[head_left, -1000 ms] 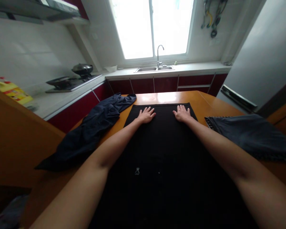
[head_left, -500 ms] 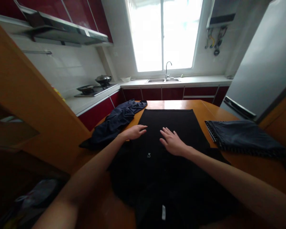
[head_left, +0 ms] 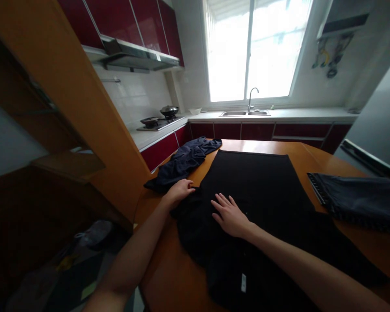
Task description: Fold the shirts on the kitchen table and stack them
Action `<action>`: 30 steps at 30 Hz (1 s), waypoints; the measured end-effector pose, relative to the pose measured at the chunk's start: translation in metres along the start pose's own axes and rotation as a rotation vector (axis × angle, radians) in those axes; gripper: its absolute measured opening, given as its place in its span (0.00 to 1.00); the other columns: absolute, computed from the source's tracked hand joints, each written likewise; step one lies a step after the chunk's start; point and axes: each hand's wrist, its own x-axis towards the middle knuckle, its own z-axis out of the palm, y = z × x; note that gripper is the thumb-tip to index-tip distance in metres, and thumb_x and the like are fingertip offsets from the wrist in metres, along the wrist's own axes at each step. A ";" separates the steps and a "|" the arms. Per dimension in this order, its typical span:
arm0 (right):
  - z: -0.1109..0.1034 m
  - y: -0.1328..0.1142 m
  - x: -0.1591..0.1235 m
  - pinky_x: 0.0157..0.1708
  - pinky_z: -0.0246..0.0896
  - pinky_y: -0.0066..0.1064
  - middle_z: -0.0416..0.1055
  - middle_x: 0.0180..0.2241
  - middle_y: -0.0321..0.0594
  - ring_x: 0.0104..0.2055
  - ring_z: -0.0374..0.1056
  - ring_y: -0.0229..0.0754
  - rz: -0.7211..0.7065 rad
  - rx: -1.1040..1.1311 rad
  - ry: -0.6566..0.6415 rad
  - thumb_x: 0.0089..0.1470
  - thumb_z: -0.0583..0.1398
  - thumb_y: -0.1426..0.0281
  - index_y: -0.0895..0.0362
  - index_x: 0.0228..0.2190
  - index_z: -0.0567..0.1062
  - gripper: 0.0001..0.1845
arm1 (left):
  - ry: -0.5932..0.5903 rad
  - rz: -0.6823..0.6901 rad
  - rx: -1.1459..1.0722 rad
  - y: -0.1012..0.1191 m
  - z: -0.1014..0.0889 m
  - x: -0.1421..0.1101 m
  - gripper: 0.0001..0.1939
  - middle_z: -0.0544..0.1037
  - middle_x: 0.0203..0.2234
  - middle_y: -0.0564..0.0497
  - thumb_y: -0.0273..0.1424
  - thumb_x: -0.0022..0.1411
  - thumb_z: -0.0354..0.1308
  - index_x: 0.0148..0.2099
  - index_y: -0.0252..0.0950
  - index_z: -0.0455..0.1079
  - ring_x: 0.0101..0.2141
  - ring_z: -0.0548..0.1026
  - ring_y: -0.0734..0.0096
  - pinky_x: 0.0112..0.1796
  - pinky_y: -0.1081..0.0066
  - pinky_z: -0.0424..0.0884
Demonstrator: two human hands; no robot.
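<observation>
A black short-sleeved shirt [head_left: 256, 182] is spread out over the wooden table, its hem toward the window and its white neck label [head_left: 243, 282] near me. My left hand [head_left: 179, 191] is at the shirt's left sleeve edge, with fingers curled and closed on the cloth there; the fingertips are partly hard to see against the black. Flat on the shirt's middle lies my right hand [head_left: 230, 216], open with fingers stretched out, holding nothing. It covers most of the small print on the chest.
A crumpled dark blue garment [head_left: 186, 160] lies at the table's left far side. Folded dark clothing [head_left: 364, 197] sits at the right. Beyond the wooden table [head_left: 299, 151] are a counter with a sink [head_left: 234, 113] and a stove [head_left: 162, 122]. A wooden partition [head_left: 107, 130] stands at left.
My view has turned left. My left hand has moved from above the shirt's body to its left sleeve and closed there. My right hand has come nearer, onto the chest. The right sleeve now lies spread out.
</observation>
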 end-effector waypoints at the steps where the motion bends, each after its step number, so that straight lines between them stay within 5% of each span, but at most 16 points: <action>1: 0.001 0.001 0.000 0.70 0.33 0.51 0.47 0.71 0.52 0.73 0.39 0.51 -0.002 -0.005 0.005 0.67 0.50 0.59 0.58 0.66 0.61 0.31 | -0.010 0.001 -0.021 -0.002 0.001 0.000 0.21 0.82 0.45 0.44 0.40 0.58 0.61 0.51 0.35 0.77 0.45 0.79 0.56 0.46 0.67 0.72; 7: 0.004 0.003 -0.001 0.69 0.36 0.53 0.50 0.70 0.52 0.73 0.42 0.53 -0.029 0.005 0.043 0.66 0.51 0.61 0.58 0.65 0.63 0.30 | -0.031 -0.006 -0.151 -0.008 0.007 0.001 0.17 0.79 0.31 0.49 0.41 0.52 0.64 0.40 0.34 0.76 0.31 0.76 0.64 0.31 0.70 0.69; 13: 0.006 0.005 -0.001 0.69 0.37 0.51 0.50 0.70 0.53 0.72 0.43 0.52 -0.038 0.012 0.067 0.66 0.52 0.60 0.59 0.65 0.63 0.30 | -0.013 0.005 -0.128 -0.001 0.006 0.001 0.10 0.74 0.27 0.51 0.37 0.50 0.65 0.30 0.36 0.71 0.29 0.71 0.65 0.30 0.70 0.63; 25: 0.004 0.006 -0.001 0.69 0.39 0.51 0.52 0.69 0.55 0.72 0.45 0.53 -0.041 0.026 0.071 0.66 0.52 0.61 0.61 0.64 0.65 0.29 | -0.018 -0.062 -0.192 0.000 -0.007 -0.004 0.16 0.73 0.26 0.54 0.42 0.53 0.63 0.35 0.36 0.67 0.29 0.70 0.67 0.29 0.71 0.63; 30: 0.005 0.007 -0.001 0.69 0.39 0.50 0.53 0.69 0.55 0.72 0.47 0.52 -0.046 0.014 0.087 0.66 0.53 0.61 0.60 0.63 0.66 0.29 | -0.258 -0.041 -0.407 0.000 -0.025 -0.020 0.33 0.76 0.33 0.53 0.42 0.47 0.71 0.53 0.34 0.69 0.32 0.74 0.66 0.31 0.72 0.68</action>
